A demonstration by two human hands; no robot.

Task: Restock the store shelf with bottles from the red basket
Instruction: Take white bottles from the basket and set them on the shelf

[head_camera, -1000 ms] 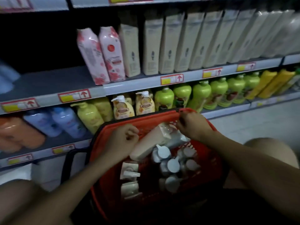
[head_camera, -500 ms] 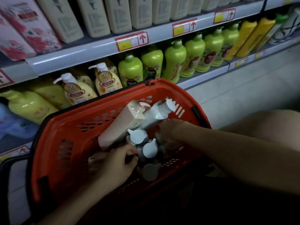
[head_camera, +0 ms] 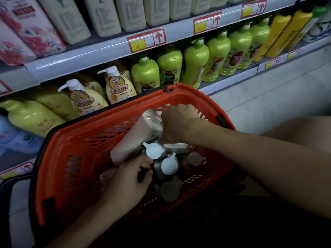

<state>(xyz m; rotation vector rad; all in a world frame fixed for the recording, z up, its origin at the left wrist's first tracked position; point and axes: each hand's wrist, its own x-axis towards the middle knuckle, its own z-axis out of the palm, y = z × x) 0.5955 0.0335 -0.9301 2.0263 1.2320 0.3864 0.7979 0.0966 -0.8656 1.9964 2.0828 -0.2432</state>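
Inside red basket (head_camera: 75,149), mid-frame: right hand (head_camera: 176,125) curled round pale bottle (head_camera: 136,138); left hand (head_camera: 128,178), lower centre, fingers curled among white-capped bottles (head_camera: 154,152), grip unclear.

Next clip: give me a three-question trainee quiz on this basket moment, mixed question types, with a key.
1. True or false: both hands are inside the red basket.
2. Multiple choice: the right hand grips
A. a green pump bottle on the shelf
B. the top of the tilted pale pink bottle in the basket
C. the basket's black handle
3. Fill in: the bottles standing upright in the basket between the two hands have round flip caps that look ____ in colour.

Key
1. True; the left hand is curled low among the bottles, though what it holds is hidden.
2. B
3. White
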